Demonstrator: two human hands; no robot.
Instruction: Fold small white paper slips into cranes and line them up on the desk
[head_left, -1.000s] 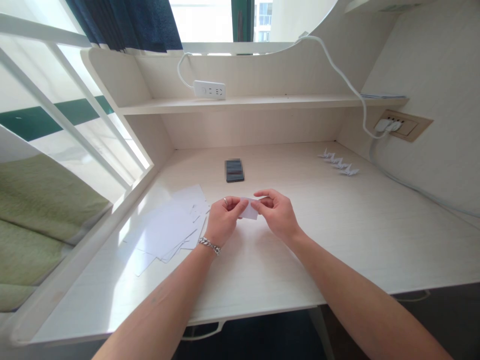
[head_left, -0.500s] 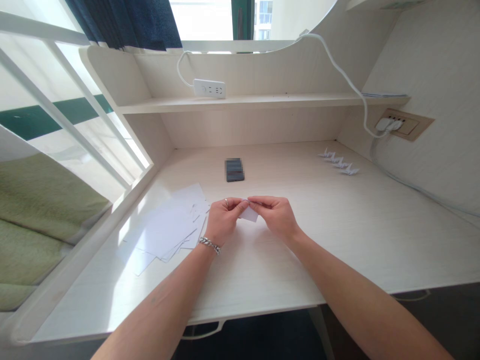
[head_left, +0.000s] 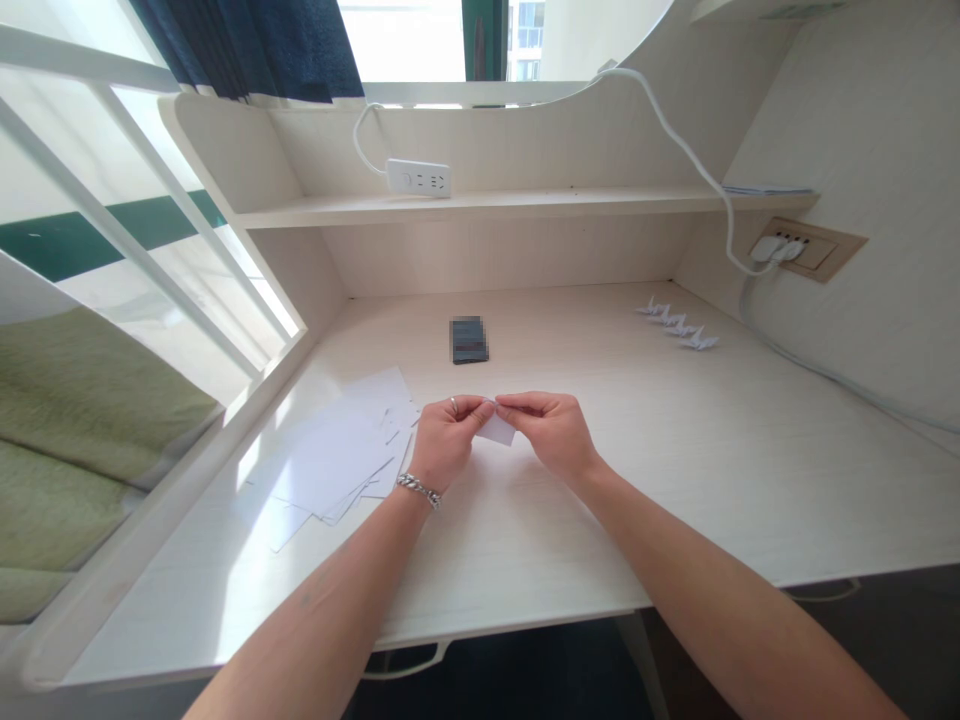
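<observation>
A small folded piece of white paper (head_left: 498,431) is pinched between my two hands, over the middle of the desk. My left hand (head_left: 448,436), with a ring on a finger and a chain bracelet at the wrist, grips its upper left edge between thumb and fingers. My right hand (head_left: 553,428) pinches the same piece at its upper right. The fingertips of both hands nearly meet, and they hide the top of the paper. Its lower corner points down toward the desk.
Loose white sheets (head_left: 337,440) overlap at the left of the desk (head_left: 750,470). A dark phone-like object (head_left: 469,340), blurred out, lies behind my hands. Several folded paper cranes (head_left: 679,325) stand in a row at the back right. A power strip (head_left: 418,178) rests on the shelf (head_left: 525,203).
Hardly anything differs. The paper has shifted very slightly to the left between my fingers; both hands keep their pinch.
</observation>
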